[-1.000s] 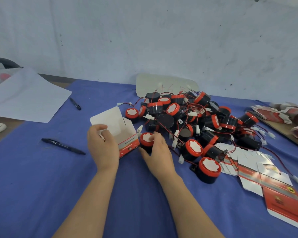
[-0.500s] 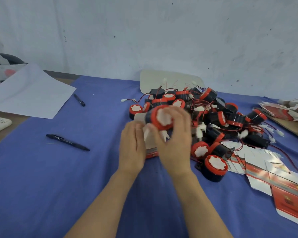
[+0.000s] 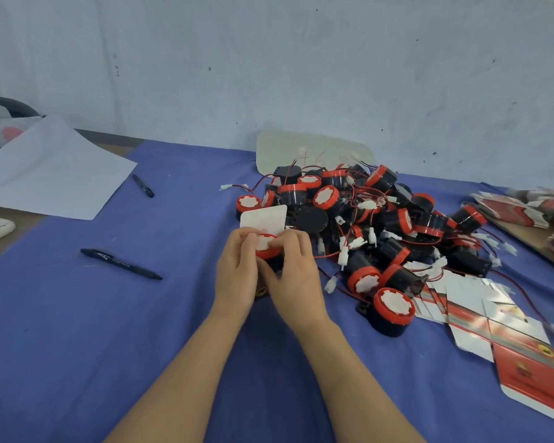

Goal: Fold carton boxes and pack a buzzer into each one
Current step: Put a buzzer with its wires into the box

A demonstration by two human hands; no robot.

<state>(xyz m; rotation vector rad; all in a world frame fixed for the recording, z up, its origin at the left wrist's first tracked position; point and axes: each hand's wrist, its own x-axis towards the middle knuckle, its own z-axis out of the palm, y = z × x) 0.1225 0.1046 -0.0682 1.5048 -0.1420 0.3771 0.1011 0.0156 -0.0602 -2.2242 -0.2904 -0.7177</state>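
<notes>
Sitting low between the two hands, the black round buzzer with a red rim and white face [image 3: 267,246] is face-up at the mouth of the white-and-red cardboard carton box [image 3: 263,218]. Half a second ago it was held higher, tilted toward the camera above the box. The box's white flap stands up just beyond the fingertips; it was hidden behind the hands before. The box body is mostly covered, and how deep the buzzer has gone in cannot be told.

The hands are pressed close together. The left hand [image 3: 237,273] curls round the box's left side, and the right hand [image 3: 296,273] curls over the buzzer, fingertips on its white face — a second ago this hand was reaching into the heap while the left one steadied the open box alone.

Just beyond and to the right of the right hand lies the tangled heap of black-and-red buzzers with red wires [image 3: 397,225]. Nearer, to its right, are flat unfolded red-and-white cartons [image 3: 499,318]. Left of the left hand a black pen [image 3: 120,263] lies on the blue cloth [image 3: 77,330], and a second black pen [image 3: 143,186] and a white paper sheet [image 3: 52,174] lie farther off.
</notes>
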